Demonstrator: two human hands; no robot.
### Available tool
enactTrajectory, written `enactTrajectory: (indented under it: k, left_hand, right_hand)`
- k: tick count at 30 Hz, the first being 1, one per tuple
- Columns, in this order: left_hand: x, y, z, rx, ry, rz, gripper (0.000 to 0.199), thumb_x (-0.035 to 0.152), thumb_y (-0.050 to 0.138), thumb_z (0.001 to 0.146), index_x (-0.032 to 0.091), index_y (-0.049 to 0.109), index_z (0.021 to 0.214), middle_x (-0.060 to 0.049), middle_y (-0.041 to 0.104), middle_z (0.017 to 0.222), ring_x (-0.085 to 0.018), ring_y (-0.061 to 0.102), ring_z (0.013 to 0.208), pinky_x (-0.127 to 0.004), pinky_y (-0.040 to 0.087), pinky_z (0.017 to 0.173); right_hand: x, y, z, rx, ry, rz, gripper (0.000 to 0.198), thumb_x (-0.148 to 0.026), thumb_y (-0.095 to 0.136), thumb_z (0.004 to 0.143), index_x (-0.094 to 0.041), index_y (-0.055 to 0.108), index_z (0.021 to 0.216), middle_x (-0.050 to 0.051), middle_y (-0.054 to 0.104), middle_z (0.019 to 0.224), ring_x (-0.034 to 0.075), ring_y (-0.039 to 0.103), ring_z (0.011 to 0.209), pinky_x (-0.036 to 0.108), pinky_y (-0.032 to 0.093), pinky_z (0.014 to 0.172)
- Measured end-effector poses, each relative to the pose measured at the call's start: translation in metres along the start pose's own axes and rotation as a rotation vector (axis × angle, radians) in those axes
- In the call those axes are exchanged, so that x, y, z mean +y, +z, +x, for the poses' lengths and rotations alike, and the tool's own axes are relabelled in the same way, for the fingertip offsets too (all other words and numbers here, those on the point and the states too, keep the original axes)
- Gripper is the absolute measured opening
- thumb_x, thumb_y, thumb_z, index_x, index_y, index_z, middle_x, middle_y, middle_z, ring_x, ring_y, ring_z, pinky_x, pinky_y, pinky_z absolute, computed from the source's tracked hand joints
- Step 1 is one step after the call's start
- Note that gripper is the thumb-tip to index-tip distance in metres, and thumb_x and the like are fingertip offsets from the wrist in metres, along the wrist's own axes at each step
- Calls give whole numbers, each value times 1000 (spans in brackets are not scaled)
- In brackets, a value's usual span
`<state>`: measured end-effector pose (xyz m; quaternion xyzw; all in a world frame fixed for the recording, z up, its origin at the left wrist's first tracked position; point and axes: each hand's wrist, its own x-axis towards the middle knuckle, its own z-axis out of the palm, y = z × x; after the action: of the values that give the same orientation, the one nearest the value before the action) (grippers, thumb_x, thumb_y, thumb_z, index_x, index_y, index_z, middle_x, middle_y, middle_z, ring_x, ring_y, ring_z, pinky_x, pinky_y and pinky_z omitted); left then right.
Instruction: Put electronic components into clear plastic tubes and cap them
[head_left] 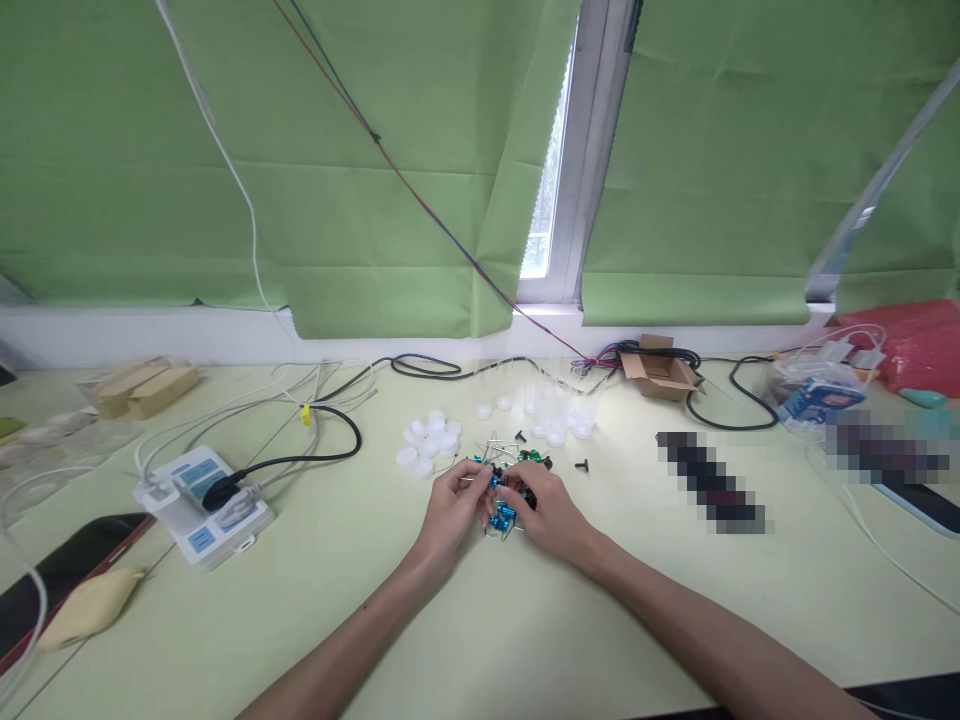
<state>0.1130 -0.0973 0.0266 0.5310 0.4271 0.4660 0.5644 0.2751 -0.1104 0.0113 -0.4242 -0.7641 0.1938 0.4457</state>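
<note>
My left hand (450, 505) and my right hand (553, 512) meet over a small pile in the middle of the table. Fingertips of both are pinched around a small blue metallic part (495, 480); its exact kind is too small to make out. Just below the fingers lie more shiny blue pieces (502, 517) with thin metal wires. Behind the hands are green pieces (531, 456) and thin silvery rods (493, 444). A small black T-shaped piece (582, 465) lies apart, to the right. White round caps (431, 440) are clustered left of the pile.
Clear containers with whitish ends (555, 436) stand behind the pile. A small open cardboard box (658, 375) sits near black cables (427, 368). At left is a white power strip (202, 510) with plugs; a blurred-out dark object (709, 482) lies right.
</note>
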Motion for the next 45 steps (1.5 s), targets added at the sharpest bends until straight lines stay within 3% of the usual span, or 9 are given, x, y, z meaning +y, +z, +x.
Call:
enactTrajectory:
  k: [21, 31, 38, 45]
  left_hand:
    - [-1, -1, 1, 7, -10, -7, 28, 42, 66, 85, 17, 61, 74, 2, 57, 53, -11, 50, 47, -24, 41, 50]
    - [1, 1, 0, 2, -21, -9, 29, 45, 66, 84, 17, 62, 75, 2, 57, 55, -11, 49, 47, -24, 41, 50]
    - [1, -1, 0, 4, -12, 14, 29, 45, 65, 85, 17, 63, 76, 2, 57, 53, -11, 49, 45, -25, 41, 51]
    - [1, 1, 0, 3, -17, 3, 30, 45, 65, 85, 17, 62, 76, 2, 57, 53, -11, 49, 46, -25, 41, 51]
  right_hand:
    - [1, 1, 0, 2, 24, 27, 9, -25, 53, 95, -19, 59, 90, 4, 63, 84, 19, 58, 78, 32, 45, 73]
    - [1, 1, 0, -17, 37, -7, 20, -25, 49, 97, -20, 58, 81, 2, 62, 77, 18, 56, 72, 31, 43, 70]
    - [0, 2, 0, 13, 16, 61, 7, -26, 58, 93, -21, 58, 98, 4, 64, 87, 19, 60, 80, 32, 46, 76]
    - [1, 2, -2, 28, 6, 48, 5, -23, 56, 93, -20, 57, 96, 5, 64, 87, 20, 60, 82, 34, 47, 77]
